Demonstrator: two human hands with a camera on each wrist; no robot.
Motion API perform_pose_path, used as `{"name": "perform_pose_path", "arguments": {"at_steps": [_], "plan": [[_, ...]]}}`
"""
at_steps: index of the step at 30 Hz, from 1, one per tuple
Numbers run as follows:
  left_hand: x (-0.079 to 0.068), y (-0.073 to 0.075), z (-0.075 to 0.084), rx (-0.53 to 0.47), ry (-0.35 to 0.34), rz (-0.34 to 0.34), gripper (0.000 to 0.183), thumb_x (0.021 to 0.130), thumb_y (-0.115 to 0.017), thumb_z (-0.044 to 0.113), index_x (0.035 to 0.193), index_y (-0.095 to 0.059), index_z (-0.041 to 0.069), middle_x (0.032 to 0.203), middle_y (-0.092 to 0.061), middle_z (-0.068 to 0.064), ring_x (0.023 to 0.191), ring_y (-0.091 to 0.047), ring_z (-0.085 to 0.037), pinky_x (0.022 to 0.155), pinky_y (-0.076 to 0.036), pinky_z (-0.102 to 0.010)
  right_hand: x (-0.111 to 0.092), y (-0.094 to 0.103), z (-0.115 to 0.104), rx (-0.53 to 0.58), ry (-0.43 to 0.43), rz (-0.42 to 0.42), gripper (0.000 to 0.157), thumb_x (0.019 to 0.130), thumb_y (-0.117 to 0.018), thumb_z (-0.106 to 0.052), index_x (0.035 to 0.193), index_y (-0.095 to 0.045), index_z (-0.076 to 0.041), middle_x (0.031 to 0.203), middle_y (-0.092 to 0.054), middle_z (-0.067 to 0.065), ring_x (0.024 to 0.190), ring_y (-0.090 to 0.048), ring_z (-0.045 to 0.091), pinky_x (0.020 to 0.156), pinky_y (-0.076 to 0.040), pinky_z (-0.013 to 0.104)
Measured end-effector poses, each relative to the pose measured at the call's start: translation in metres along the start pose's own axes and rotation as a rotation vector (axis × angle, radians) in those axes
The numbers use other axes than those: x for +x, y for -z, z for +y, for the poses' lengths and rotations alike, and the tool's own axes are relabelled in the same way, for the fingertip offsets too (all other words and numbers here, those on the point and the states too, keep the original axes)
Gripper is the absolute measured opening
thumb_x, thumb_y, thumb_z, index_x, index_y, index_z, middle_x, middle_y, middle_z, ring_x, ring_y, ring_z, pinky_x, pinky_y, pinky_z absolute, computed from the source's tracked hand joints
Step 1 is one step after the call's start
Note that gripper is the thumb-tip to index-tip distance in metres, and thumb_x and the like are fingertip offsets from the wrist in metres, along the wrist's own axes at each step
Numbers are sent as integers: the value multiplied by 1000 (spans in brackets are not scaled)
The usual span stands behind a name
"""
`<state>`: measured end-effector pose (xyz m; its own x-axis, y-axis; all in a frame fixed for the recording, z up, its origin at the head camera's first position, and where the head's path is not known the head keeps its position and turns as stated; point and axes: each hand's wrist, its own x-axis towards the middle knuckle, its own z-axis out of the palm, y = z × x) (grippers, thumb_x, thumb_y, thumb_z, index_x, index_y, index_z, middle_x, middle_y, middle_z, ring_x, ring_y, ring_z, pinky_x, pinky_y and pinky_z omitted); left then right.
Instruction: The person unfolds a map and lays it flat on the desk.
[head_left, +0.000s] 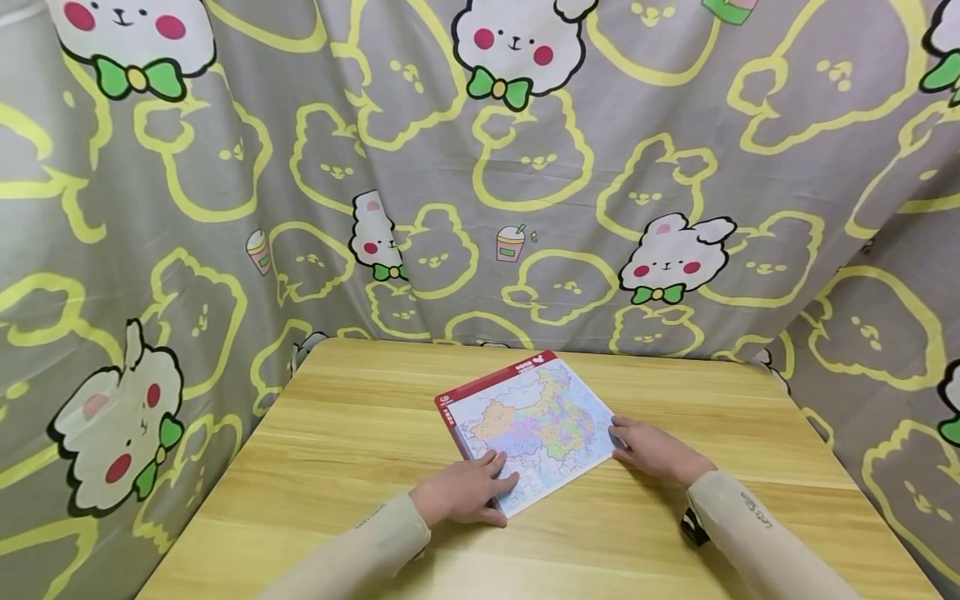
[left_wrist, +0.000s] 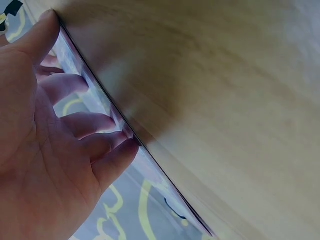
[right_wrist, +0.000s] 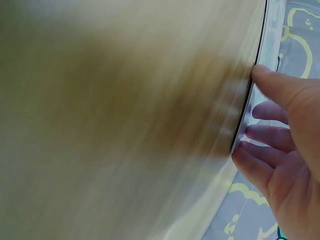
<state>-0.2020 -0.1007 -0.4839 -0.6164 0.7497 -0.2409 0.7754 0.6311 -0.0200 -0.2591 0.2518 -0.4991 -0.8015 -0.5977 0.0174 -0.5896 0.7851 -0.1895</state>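
Observation:
A flat rectangular map board (head_left: 536, 421) lies at an angle on the table, a coloured map of China showing under a red header strip. In the head view my left hand (head_left: 468, 487) rests over its lower left side, fingers spread on the printed face and thumb by the near corner. Seen from the left wrist, the left hand (left_wrist: 60, 125) has its fingertips along the board's thin edge. My right hand (head_left: 656, 450) touches the right corner. The right wrist view has the right hand's (right_wrist: 292, 130) thumb and fingertips lined up against that edge.
The wood-grain table (head_left: 337, 467) extends around the board on every side. A grey curtain (head_left: 450, 167) with cartoon rabbits hangs behind the table and along both sides. A black band (head_left: 693, 527) shows under the right sleeve.

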Motion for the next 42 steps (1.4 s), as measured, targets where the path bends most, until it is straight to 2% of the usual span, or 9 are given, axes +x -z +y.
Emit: {"name": "perform_pose_path", "arguments": {"at_steps": [11, 15, 19, 22, 26, 34, 42], "plan": [[2, 0, 4, 41, -16, 7, 70, 90, -43, 62, 147, -37, 23, 150, -31, -13, 137, -29, -28, 105, -34, -34, 2, 2, -4, 17, -19, 7, 49, 90, -66, -26, 120, -57, 12, 128, -48, 34, 113, -52, 46, 92, -43, 51], [3, 0, 8, 56, -28, 3, 69, 90, -43, 62, 146, -38, 23, 149, -33, -13, 136, -32, -27, 104, -35, -33, 5, 1, -6, 17, -27, 10, 50, 88, -67, -30, 115, -59, 12, 127, -49, 34, 112, -52, 46, 92, -43, 52], [3, 2, 11, 64, -36, 9, 68, 90, -43, 62, 146, -38, 23, 149, -34, -13, 135, -33, -27, 103, -36, -33, 7, -1, -4, 19, -36, 4, 44, 88, -67, -34, 106, -60, 6, 128, -47, 35, 113, -51, 47, 92, -43, 52], [4, 2, 13, 59, -35, 14, 67, 91, -43, 61, 146, -38, 24, 149, -34, -13, 135, -33, -27, 103, -37, -33, 9, -2, -2, 25, -41, 2, 50, 87, -67, -35, 109, -59, 9, 129, -45, 36, 114, -49, 49, 93, -41, 53], [5, 2, 14, 52, -29, 21, 67, 91, -44, 61, 146, -38, 24, 149, -33, -13, 136, -33, -27, 102, -37, -34, 11, -2, 0, 34, -49, 3, 61, 88, -67, -35, 121, -54, 14, 131, -43, 36, 117, -47, 49, 96, -39, 54], [10, 2, 17, 51, -32, 13, 66, 91, -42, 61, 146, -38, 25, 149, -34, -12, 135, -34, -27, 103, -37, -34, 14, -1, 1, 42, -54, -8, 60, 90, -64, -33, 124, -52, 15, 132, -43, 36, 118, -46, 49, 95, -39, 54], [14, 2, 20, 67, -51, 35, 62, 92, -41, 60, 145, -40, 26, 148, -37, -12, 135, -35, -26, 103, -36, -32, 18, -1, 7, 28, -66, -13, 60, 91, -62, -32, 126, -50, 15, 133, -42, 35, 120, -45, 47, 96, -39, 53]]}}
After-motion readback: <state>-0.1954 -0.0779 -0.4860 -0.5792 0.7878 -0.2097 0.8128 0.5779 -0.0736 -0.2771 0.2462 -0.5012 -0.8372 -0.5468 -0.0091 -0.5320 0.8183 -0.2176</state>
